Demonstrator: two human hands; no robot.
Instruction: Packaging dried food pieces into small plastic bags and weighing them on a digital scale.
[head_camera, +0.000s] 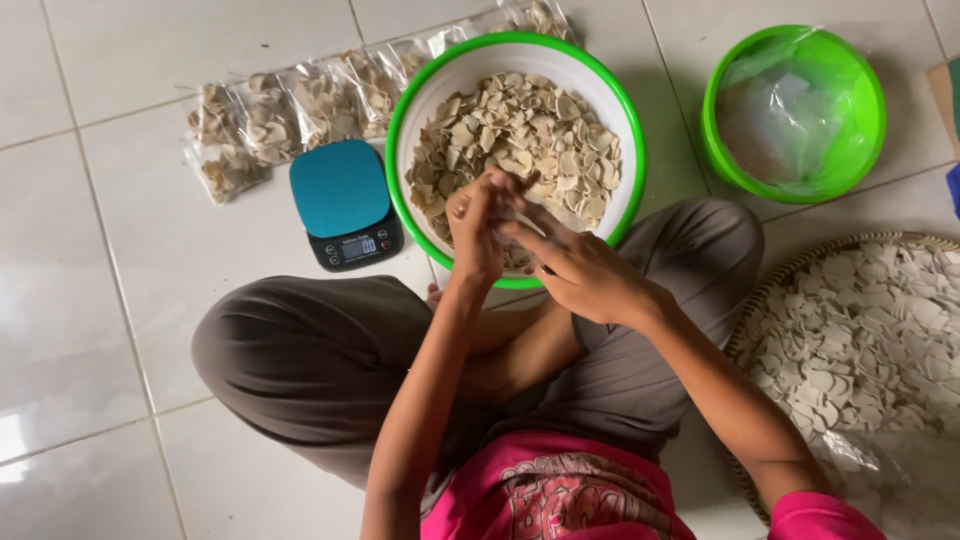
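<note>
Both forearms reach forward over crossed legs and meet at the near rim of the white basin (400, 130). The left hand (478, 225) is raised with its fingers curled, its grip closed on a clear plastic bag (522, 222). The right hand (580, 272) pinches the same bag from the right side. One basin of pale chips (520, 140), one green bucket (860, 90) far right, one woven tray (745, 330) right, one blue scale (345, 203) left, and a row of filled packets (290, 110) beyond it. Bare tiled floor (90, 280) lies open at left.
</note>
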